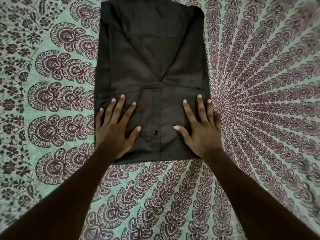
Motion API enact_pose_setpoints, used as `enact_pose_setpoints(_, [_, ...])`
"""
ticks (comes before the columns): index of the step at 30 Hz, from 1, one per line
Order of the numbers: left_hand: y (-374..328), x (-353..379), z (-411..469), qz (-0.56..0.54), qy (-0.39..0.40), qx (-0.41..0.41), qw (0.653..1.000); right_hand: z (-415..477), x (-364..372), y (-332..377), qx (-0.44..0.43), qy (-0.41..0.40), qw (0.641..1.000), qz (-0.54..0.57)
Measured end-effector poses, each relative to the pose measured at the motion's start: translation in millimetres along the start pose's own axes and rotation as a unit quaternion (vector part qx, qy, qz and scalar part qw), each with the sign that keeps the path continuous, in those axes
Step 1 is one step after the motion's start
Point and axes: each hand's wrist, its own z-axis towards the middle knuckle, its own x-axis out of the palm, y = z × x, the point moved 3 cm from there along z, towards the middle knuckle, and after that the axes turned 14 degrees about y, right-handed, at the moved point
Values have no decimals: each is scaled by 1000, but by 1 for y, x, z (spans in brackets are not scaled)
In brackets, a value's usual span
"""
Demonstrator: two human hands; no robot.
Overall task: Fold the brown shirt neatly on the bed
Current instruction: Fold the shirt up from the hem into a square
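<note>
The dark brown shirt (150, 63) lies flat on the bed as a long narrow rectangle, its sides folded inward so they meet in a V. Its near end is folded up over the body, showing the button placket and one black button (155, 132). My left hand (115, 129) rests flat on the left part of that folded flap, fingers spread and straight. My right hand (201, 128) presses flat on the right part, its outer fingers reaching the shirt's right edge. The shirt's far end runs out of the top of the view.
The bed is covered by a pale green sheet (52, 94) printed with purple paisley and mandala patterns, spreading on all sides of the shirt. No other objects are in view.
</note>
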Motion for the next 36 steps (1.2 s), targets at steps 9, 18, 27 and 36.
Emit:
enact_pose_setpoints(9, [40,18,-98,-11,47,115,992,-65,19,-17,-192,37,979,-52])
enact_pose_setpoints(18, [47,8,-90,-61,-35,88,994,-57,6,-30,-181,-54,982,29])
enact_pose_setpoints(27, [36,-107,-7,-326,-154,14,933,-4,-103,-28,-98,-170,910,364])
enact_pose_setpoints(36, [66,-169,145,-298,-183,-34,936,141,-193,-18,-56,-225,832,505])
